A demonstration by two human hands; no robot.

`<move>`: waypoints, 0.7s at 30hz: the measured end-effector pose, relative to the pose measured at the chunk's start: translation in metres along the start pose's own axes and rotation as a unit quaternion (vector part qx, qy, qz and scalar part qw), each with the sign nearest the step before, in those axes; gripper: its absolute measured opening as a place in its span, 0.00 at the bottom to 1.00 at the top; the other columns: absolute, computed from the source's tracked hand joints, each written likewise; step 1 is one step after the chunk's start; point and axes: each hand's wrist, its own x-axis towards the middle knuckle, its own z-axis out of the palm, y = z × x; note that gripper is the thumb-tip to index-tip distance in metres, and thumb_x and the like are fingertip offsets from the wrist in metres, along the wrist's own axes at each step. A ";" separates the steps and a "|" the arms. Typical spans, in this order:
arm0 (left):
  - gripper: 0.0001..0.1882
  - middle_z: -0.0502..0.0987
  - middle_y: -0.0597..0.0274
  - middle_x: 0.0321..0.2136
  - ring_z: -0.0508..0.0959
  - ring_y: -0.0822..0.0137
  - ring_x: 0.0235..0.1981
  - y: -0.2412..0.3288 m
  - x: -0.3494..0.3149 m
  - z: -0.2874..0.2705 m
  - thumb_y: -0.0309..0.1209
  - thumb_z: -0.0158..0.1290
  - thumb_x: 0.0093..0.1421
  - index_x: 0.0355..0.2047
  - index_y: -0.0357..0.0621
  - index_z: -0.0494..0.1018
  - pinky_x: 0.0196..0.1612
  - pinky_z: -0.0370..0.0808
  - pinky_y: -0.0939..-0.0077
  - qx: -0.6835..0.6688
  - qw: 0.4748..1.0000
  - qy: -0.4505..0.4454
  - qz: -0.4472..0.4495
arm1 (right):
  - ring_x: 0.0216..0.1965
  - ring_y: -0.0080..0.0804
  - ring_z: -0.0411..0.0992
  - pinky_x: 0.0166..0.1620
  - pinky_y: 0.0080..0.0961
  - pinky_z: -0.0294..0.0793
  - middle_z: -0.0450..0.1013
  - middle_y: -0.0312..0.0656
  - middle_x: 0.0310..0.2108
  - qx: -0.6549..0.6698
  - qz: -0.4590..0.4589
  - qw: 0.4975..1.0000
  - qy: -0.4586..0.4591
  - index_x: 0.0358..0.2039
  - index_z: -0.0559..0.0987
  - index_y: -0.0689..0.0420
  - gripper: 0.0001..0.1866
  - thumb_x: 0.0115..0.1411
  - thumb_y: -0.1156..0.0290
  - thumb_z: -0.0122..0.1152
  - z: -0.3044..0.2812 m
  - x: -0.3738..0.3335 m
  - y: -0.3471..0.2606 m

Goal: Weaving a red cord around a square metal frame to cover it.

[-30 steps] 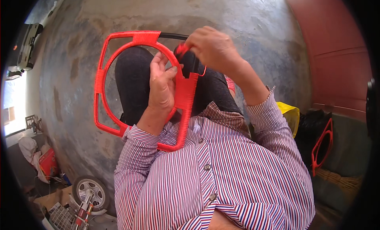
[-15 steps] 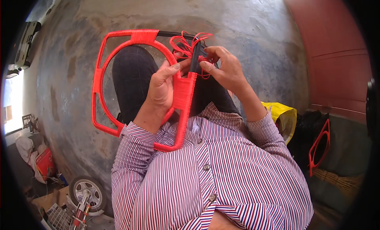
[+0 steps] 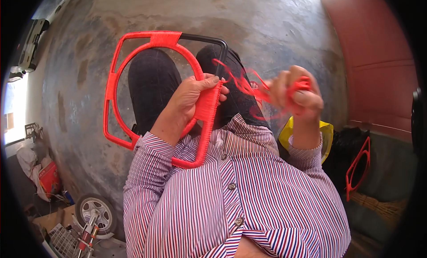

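Across my lap lies a rounded rectangular frame [image 3: 207, 106] with a ring inside it. Most of it is tightly wrapped in red cord; a stretch of bare black tube [image 3: 204, 38] shows at the far right corner. My left hand [image 3: 189, 94] grips the frame's right side where the wrapping ends, thumb on top and fingertips round the edge. Off to the right, my right hand [image 3: 297, 91] is closed round a bunch of red cord [image 3: 303, 84], blurred by motion. Loose loops of the cord run between that hand and the frame.
A yellow bag [image 3: 327, 140] and a black bag [image 3: 344, 147] stand at my right, with another red-wrapped frame [image 3: 358, 169] beside them. At the lower left are a small wheel [image 3: 95, 216] and a wire basket [image 3: 64, 241]. A red panel [image 3: 373, 58] rises at the right.
My right hand has pulled away from the frame to the right with the cord bundle, drawing the cord out. My left hand still holds the frame, its fingers now round the right edge.
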 end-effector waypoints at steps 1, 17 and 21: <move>0.11 0.81 0.49 0.31 0.83 0.61 0.28 -0.001 0.000 0.000 0.29 0.55 0.63 0.41 0.33 0.73 0.32 0.82 0.73 0.002 1.000 -0.002 0.006 | 0.20 0.27 0.66 0.23 0.29 0.68 0.69 0.44 0.21 0.004 -0.004 1.000 -0.019 0.25 0.67 0.58 0.11 0.52 0.70 0.60 -0.002 -0.007 -0.013; 0.09 0.81 0.48 0.30 0.83 0.61 0.27 -0.004 0.004 -0.005 0.28 0.56 0.63 0.40 0.38 0.72 0.30 0.82 0.73 -0.008 1.000 -0.006 0.020 | 0.19 0.13 0.58 0.22 0.15 0.56 0.64 0.27 0.21 -0.242 0.208 0.927 0.197 0.41 0.73 0.59 0.06 0.63 0.76 0.56 0.011 0.001 0.080; 0.13 0.80 0.46 0.31 0.83 0.60 0.28 -0.002 -0.001 0.003 0.25 0.57 0.61 0.45 0.38 0.69 0.31 0.82 0.72 0.021 0.998 0.026 0.047 | 0.20 0.13 0.58 0.22 0.14 0.56 0.63 0.28 0.21 -0.151 0.209 0.944 0.204 0.40 0.72 0.58 0.06 0.62 0.77 0.56 0.006 0.002 0.060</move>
